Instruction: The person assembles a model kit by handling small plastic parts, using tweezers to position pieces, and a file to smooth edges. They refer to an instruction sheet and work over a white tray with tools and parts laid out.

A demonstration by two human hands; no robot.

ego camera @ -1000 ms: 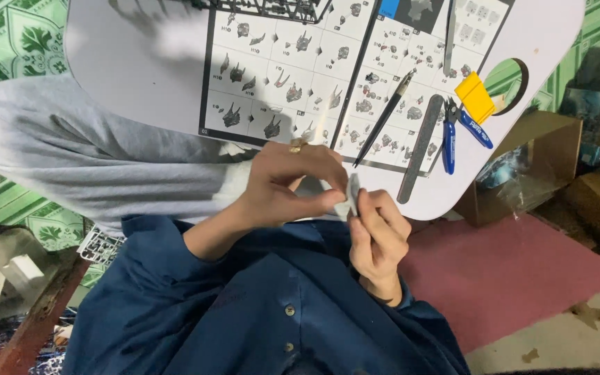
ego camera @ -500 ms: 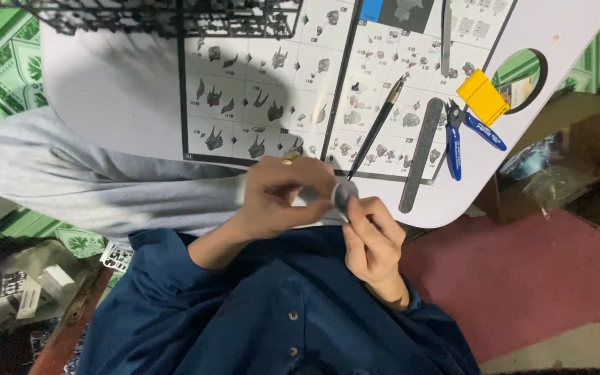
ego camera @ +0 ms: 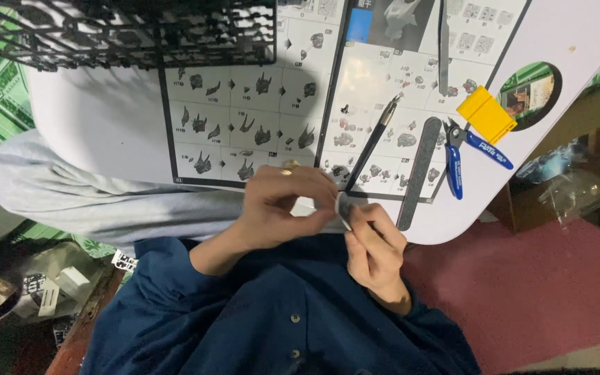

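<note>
My left hand (ego camera: 276,208), with a ring on one finger, and my right hand (ego camera: 375,250) meet at the near edge of a white table (ego camera: 105,132). Together they pinch a small grey model part (ego camera: 342,210) between the fingertips; most of it is hidden by the fingers. Just beyond the hands lies a printed instruction sheet (ego camera: 244,104) with pictures of parts. A black-handled hobby knife (ego camera: 373,142) and a long grey sanding file (ego camera: 418,173) rest on the sheet, close to my right hand.
Blue-handled nippers (ego camera: 461,158), a yellow block (ego camera: 486,114) and tweezers (ego camera: 443,48) lie at the table's right. A black parts frame (ego camera: 126,31) sits at the far left. A cardboard box (ego camera: 578,167) stands right of the table on a red mat (ego camera: 536,292).
Both hands stay together on the small part, shifting slightly right. The view has tilted, so more of the black parts frame shows at the top.
</note>
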